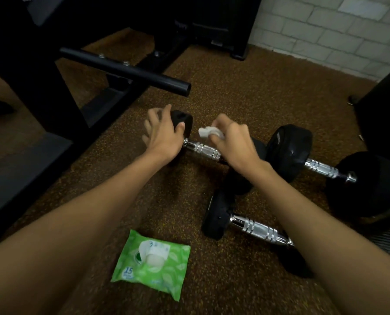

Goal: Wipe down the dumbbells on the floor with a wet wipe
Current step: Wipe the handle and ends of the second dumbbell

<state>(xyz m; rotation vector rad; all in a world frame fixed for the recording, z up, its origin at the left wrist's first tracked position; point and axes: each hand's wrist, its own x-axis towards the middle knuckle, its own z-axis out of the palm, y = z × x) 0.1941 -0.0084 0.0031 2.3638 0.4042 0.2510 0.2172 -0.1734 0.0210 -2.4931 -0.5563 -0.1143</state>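
Observation:
Three black dumbbells with chrome handles lie on the brown speckled floor. My left hand (163,130) grips the left head of the far-left dumbbell (203,150), fingers spread over the black weight. My right hand (232,142) holds a crumpled white wet wipe (208,132) just above that dumbbell's chrome handle. A second dumbbell (321,168) lies to the right, and a third dumbbell (250,228) lies nearer me, its right end hidden by my right forearm. The green wet-wipe pack (152,262) lies on the floor near me, between my forearms.
A black bench frame with a round black bar (125,71) stands at the left and reaches close to the far-left dumbbell. A white brick wall (325,30) is at the back right. A dark object (384,114) stands at the right edge.

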